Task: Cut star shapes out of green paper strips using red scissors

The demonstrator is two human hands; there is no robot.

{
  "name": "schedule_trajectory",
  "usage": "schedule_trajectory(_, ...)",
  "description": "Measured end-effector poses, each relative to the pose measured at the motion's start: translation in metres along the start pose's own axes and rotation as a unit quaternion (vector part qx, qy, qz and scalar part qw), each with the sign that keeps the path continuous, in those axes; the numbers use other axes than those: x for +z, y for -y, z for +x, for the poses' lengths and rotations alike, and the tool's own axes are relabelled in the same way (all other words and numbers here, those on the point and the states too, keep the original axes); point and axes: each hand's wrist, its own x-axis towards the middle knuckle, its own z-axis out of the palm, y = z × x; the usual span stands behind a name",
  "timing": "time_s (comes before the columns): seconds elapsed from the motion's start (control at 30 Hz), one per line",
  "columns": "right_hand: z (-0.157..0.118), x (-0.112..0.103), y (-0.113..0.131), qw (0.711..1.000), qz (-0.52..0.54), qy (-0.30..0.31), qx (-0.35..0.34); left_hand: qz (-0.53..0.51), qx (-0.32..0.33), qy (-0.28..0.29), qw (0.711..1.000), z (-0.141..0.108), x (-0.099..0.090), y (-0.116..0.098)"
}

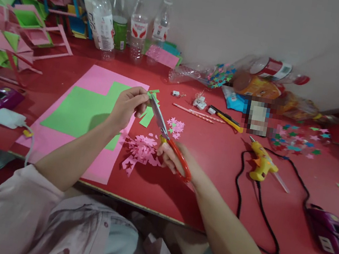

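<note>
My right hand [172, 158] grips a pair of scissors [180, 157] by its red-orange handles, with the blades pointing up and left. At the blade tips, my left hand [131, 105] pinches a small piece of green paper [151, 94]. Green paper scraps [147, 118] lie just below the blades. Close to my right hand are a pile of pink paper scraps [143, 148] and a small heap of pink and green paper stars [176, 127]. Beneath my left hand lies a green sheet [77, 108] on a larger pink sheet [95, 173].
A yellow glue gun [262, 161] with a black cord lies at right, near a purple power box [327, 236]. Several plastic bottles [138, 29] stand along the wall. Folded paper models [27, 19] fill the left. Striped straws [198, 114] and a yellow cutter [231, 122] lie behind the scissors.
</note>
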Motion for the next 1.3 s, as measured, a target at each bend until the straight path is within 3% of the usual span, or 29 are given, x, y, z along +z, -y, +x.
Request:
schedule_trajectory(0.43, 0.0051, 0.0047, -0.0032, 0.999, 0.01, -0.012, 0.048, 0.038, 0.006, -0.008, 0.999, -0.0003, -0.001, -0.0002)
schedule_trajectory(1.3, 0.0045, 0.0025, 0.0007, 0.997, 0.01, -0.019, 0.069, 0.039, -0.02, -0.015, 0.999, -0.0006, -0.0021, -0.0032)
